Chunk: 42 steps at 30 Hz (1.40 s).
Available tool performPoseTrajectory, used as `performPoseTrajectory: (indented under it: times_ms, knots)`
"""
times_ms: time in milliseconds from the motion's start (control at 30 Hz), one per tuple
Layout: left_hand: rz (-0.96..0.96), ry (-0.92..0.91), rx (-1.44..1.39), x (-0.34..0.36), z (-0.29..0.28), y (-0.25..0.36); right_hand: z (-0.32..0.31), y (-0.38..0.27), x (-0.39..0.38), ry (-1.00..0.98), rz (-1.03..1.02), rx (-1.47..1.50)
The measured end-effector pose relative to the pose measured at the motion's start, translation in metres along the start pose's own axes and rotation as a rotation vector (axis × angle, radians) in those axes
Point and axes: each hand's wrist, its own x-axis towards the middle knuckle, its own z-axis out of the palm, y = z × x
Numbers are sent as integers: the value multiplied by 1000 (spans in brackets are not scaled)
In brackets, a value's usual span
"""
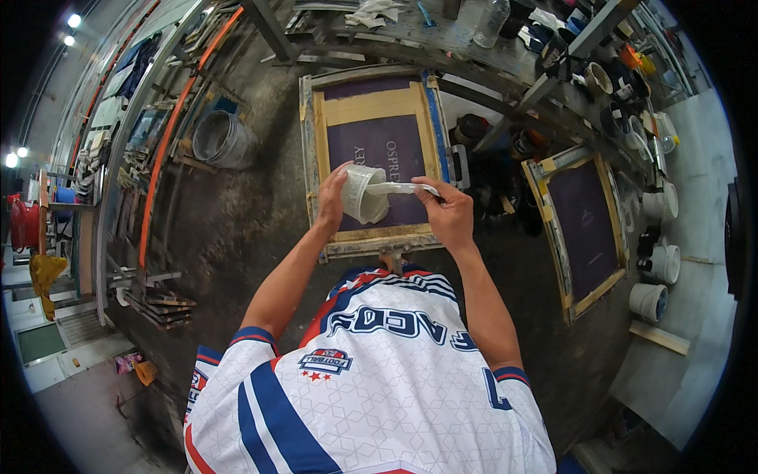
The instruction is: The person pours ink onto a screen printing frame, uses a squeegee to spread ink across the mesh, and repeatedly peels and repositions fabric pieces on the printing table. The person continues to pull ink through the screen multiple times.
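Observation:
My left hand [332, 197] grips a translucent white plastic tub [358, 195] from its left side. The tub is tilted, its mouth facing right, over a screen-printing frame. A white flat-handled stirrer [401, 188] is pinched in my right hand [450, 213], and its far end reaches into the tub's mouth. Whether that end is a spatula or a spoon is hidden. Pale residue coats the tub; its contents are not clear. The screen-printing frame [379, 243] below has purple mesh, pale lettering and tan tape along its inner borders.
A second taped screen frame [594, 305] leans at the right. White buckets [663, 264] line the right wall. A grey bucket [223, 141] stands on the floor at left, near an orange-railed rack [177, 126]. A clear bottle [491, 22] is on the cluttered bench at the back.

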Motion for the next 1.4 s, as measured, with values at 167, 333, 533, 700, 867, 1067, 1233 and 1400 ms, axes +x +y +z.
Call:
performPoseTrajectory:
  times_ms: [167, 333, 533, 700, 867, 1067, 1233, 1400]
  knots:
    - [59, -44, 32, 1, 2, 10, 4, -1, -3, 47, -55, 28]
    - [82, -41, -13, 2, 3, 19, -1, -12, -3, 38, -26, -1]
    - [15, -31, -170, -3, -5, 13, -8, -21, 3, 62, -149, -88]
    - [-150, 41, -427, -7, -13, 6, -10, -21, 10, 29, -261, -228]
    - [-216, -23, -607, -10, -19, 6, 3, -18, 20, -110, -404, -420]
    - [-123, -48, -656, -13, -15, 7, 14, -35, 33, -183, -521, -463]
    - [6, 89, -674, -9, -4, 10, 21, -37, 30, -199, -525, -422]
    - [74, 218, -673, 2, 10, 15, 22, -36, 26, -214, -453, -356]
